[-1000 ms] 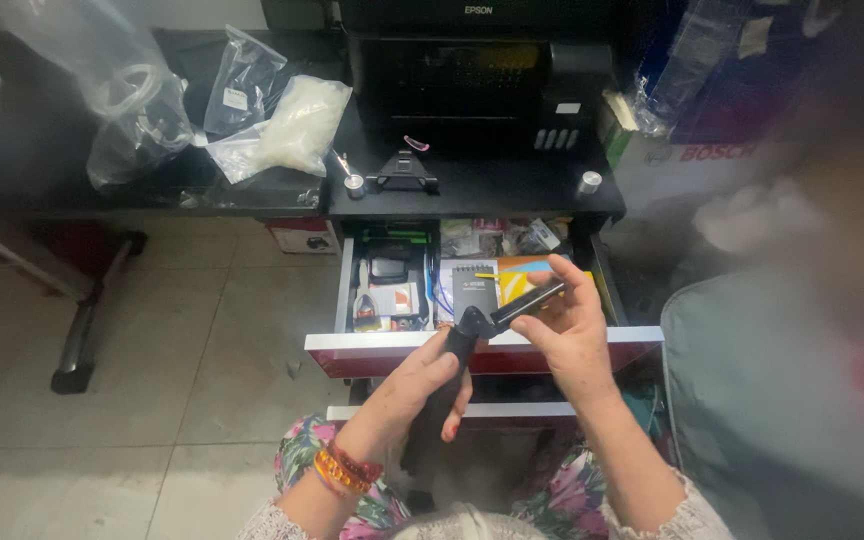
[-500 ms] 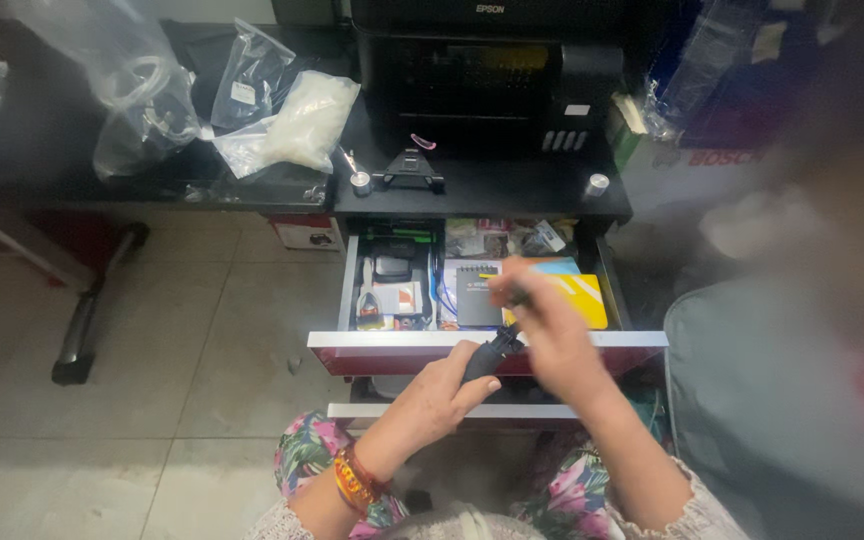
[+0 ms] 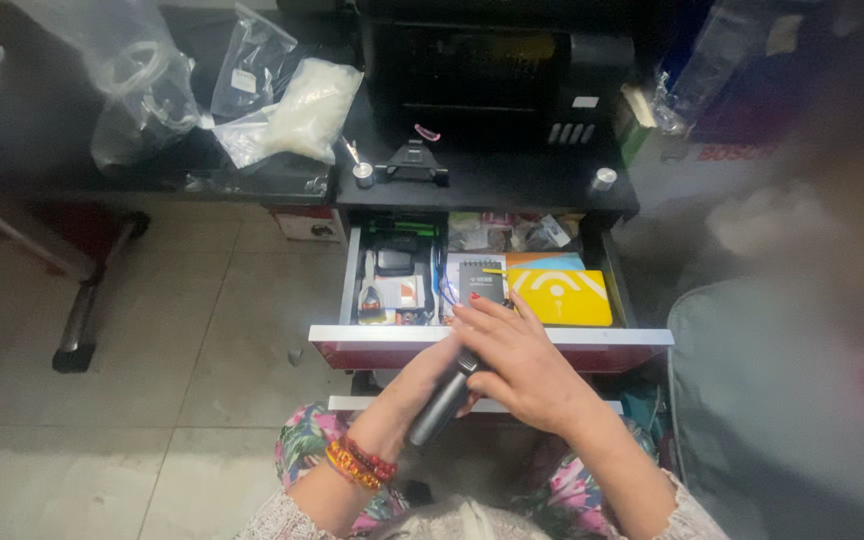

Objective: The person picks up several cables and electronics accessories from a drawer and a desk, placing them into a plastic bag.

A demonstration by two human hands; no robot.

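An open drawer [image 3: 492, 336] is seen pulled out from under a black desk [image 3: 512, 190], its white front edge lying just beyond the hands. To the left, bare tiled floor [image 3: 202, 340] is left free between the drawer and a dark table leg [image 3: 77, 330]; to the right, the room is closed off by a grey padded surface [image 3: 752, 400] just beside the drawer.

One dark cylindrical tool [image 3: 442, 403] is held over the lap, tilted, its lower end pointing toward the body. It is gripped by the left hand [image 3: 422, 385], whose fingers are curled around its upper part. The right hand [image 3: 517, 365] is laid over the tool's top end with the fingers half spread and bent; whether the tool is clasped by that hand or only covered cannot be told.

In the drawer, one spiral notebook [image 3: 480, 281] and one yellow box [image 3: 562, 296] are counted side by side, with small clutter in the left compartment. On the desk, one black printer [image 3: 497, 75] and two small silver knobs [image 3: 363, 174] are seen, and three clear plastic bags [image 3: 142, 90] are gathered on the desk to the left.
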